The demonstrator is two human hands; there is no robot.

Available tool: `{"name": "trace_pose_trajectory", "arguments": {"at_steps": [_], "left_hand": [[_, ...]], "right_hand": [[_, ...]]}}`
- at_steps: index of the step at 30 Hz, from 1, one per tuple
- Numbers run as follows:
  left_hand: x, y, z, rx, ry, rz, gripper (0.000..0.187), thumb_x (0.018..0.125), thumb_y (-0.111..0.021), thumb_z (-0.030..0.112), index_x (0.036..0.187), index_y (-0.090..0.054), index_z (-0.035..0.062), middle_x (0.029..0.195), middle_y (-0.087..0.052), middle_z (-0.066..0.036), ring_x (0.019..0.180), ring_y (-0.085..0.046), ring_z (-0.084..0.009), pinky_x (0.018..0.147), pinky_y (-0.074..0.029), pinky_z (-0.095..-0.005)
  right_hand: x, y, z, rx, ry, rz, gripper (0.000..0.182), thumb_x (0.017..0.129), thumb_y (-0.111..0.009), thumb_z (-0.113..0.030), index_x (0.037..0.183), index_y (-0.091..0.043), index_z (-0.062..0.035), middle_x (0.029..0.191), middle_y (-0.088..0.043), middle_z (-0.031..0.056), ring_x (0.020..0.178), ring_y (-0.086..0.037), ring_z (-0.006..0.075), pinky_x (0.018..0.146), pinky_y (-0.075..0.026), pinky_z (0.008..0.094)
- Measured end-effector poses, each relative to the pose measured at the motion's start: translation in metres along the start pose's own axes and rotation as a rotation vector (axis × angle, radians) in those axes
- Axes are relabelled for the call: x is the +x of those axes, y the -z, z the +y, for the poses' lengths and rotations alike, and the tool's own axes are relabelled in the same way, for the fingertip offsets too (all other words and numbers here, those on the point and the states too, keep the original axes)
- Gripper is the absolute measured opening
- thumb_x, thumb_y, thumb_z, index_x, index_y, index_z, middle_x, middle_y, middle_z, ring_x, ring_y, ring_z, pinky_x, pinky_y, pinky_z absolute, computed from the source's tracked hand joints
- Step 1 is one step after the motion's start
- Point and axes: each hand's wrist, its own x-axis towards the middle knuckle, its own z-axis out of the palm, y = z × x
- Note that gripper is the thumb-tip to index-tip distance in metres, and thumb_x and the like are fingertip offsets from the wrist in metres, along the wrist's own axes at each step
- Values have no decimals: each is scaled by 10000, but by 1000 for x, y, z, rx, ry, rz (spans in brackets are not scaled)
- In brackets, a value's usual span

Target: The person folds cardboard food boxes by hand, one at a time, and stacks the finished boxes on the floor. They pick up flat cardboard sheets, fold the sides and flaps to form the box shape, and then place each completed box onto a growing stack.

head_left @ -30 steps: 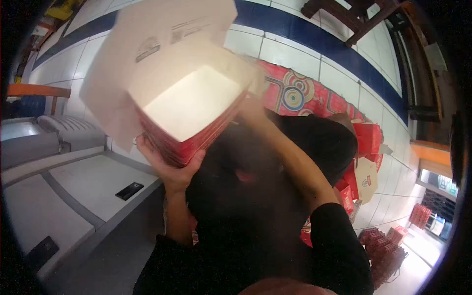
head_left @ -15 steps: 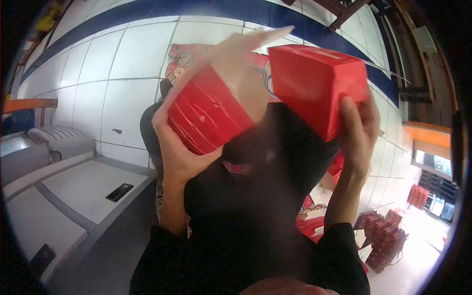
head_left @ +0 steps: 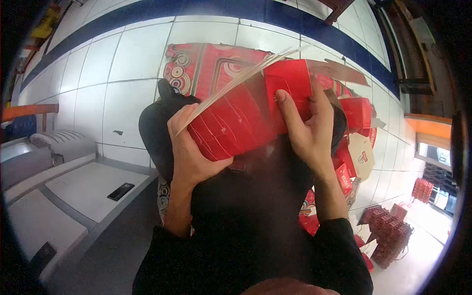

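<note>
My left hand (head_left: 189, 152) is wrapped round a nested stack of red cardboard boxes (head_left: 231, 123), thumb below and fingers behind. The stack's pale flaps fan out along its upper side. My right hand (head_left: 312, 130) grips another red cardboard box (head_left: 287, 81), its thumb on the front face and its fingers round the far side. That box meets the open right end of the stack and overlaps it in this view. Both are held above my lap, tilted.
A red patterned mat (head_left: 204, 73) lies on the white tiled floor beneath me. Loose red boxes (head_left: 356, 112) and cream pieces (head_left: 363, 156) lie at my right, with stacked cartons (head_left: 386, 236) farther off. At left, a phone (head_left: 120, 191) rests on a white-lidded unit (head_left: 88, 172).
My right hand has brought its box leftward against the stack. The stack has shifted slightly down and right in my left hand. The loose boxes at right are now more visible.
</note>
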Motion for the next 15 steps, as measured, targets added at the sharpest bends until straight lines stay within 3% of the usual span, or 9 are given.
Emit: {"name": "trace_pose_trajectory", "arguments": {"at_steps": [6,15], "left_hand": [[-3,-2,-4,-55,46,13,1181,518,-992,274,1500,-386,25,1441,-477,-205,1351,-448,-403,1134,-368,-540],[-7,1,-9,-59,5,-9,1195,518,-998,276,1510,-379,30,1463,-465,-206,1355,-450,-409,1136,-373,-540]], "right_hand": [[-4,-4,3,66,13,-3,302,991,-713,-64,1233,-609,84,1061,-763,155,948,-721,152,810,-568,298],[-8,-9,-2,-69,51,52,291,990,-719,-85,1200,-612,87,1037,-773,171,937,-722,146,788,-567,304]]}}
